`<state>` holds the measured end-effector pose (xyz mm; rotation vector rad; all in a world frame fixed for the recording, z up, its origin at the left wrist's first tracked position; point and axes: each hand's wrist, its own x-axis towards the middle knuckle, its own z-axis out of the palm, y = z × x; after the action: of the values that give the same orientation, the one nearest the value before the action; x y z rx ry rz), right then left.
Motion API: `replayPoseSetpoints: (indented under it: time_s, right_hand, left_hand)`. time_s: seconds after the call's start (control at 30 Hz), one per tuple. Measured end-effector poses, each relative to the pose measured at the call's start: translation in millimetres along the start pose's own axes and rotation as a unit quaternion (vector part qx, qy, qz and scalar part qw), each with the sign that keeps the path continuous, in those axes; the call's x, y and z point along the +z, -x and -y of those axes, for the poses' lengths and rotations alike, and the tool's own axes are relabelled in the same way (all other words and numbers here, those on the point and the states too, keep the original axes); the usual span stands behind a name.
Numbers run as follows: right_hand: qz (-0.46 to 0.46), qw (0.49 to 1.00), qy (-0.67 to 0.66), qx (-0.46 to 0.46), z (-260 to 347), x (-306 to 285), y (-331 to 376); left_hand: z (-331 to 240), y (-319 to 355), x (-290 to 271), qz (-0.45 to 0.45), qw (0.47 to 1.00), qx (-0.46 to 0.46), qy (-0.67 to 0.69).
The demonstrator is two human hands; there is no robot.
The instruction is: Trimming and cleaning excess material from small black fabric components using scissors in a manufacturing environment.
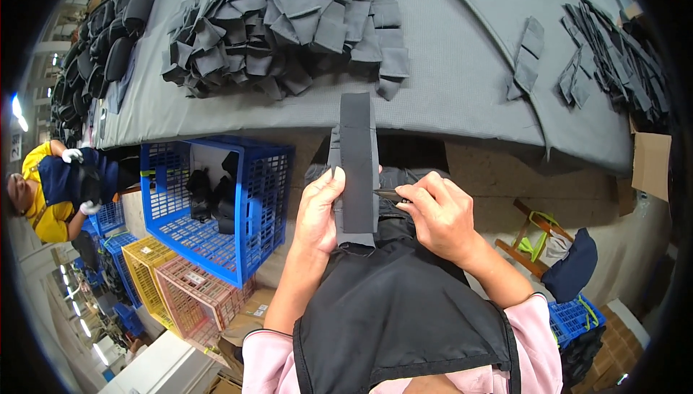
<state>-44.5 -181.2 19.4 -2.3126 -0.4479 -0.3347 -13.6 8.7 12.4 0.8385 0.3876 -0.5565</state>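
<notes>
Dark fabric strip [357,163] held upright below the tabletop's [447,84] near edge, over the lap. Left hand [319,210] fingers closed on its left side. Right hand [440,213] fingers pinched on small tool [388,194] touching strip's right edge. Piled fabric pieces [289,22] on tabletop beyond; blue crate [216,206] left.

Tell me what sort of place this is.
Probably a garment or sewing workshop: heaps of cut dark fabric pieces on a grey worktable, stacked plastic crates, and a co-worker handling fabric.

Dark grey fabric strip [357,163], grey table cover [462,69], blue crate [245,206], yellow crate [148,268], pink sleeves [538,336]
</notes>
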Motion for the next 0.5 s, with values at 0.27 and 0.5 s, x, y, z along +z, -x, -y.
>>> replayPoseSetpoints:
  time_s: [0.27,0.5]
  right_hand:
    - [-0.016,0.982,-0.152,0.115,7.6,6.0,3.9]
    - [0.065,0.78,-0.507,0.36,5.6,22.0,-9.5]
  left_hand:
    - [-5.5,9.3,-1.0,-0.017,0.999,0.009,-0.04]
    - [12.2,14.4,-11.6,0.045,0.997,0.058,0.01]
